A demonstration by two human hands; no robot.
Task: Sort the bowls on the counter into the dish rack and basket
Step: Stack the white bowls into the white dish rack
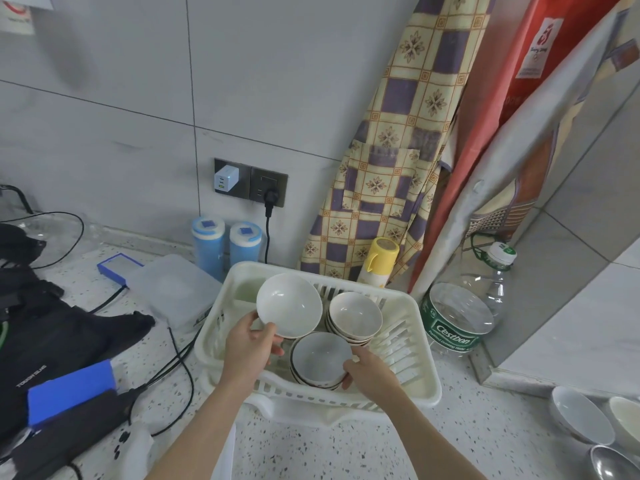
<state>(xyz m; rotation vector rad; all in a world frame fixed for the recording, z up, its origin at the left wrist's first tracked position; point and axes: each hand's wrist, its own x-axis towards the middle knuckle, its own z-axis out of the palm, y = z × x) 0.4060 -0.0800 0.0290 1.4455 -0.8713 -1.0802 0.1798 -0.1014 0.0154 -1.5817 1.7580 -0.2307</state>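
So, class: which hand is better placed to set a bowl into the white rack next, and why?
Left. The left hand already holds a white bowl over the white rack; the right hand is busy gripping the near stack.

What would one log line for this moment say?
left hand: holds white bowl | right hand: grips bowl stack | place: dish rack | counter bowls: waiting

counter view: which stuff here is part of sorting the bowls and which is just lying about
Part of the job:
white bowl held in left hand
bowl stack under right hand
second stack
white dish rack
loose bowls at right

Lying about:
water bottle
blue canisters
yellow spray can
cables
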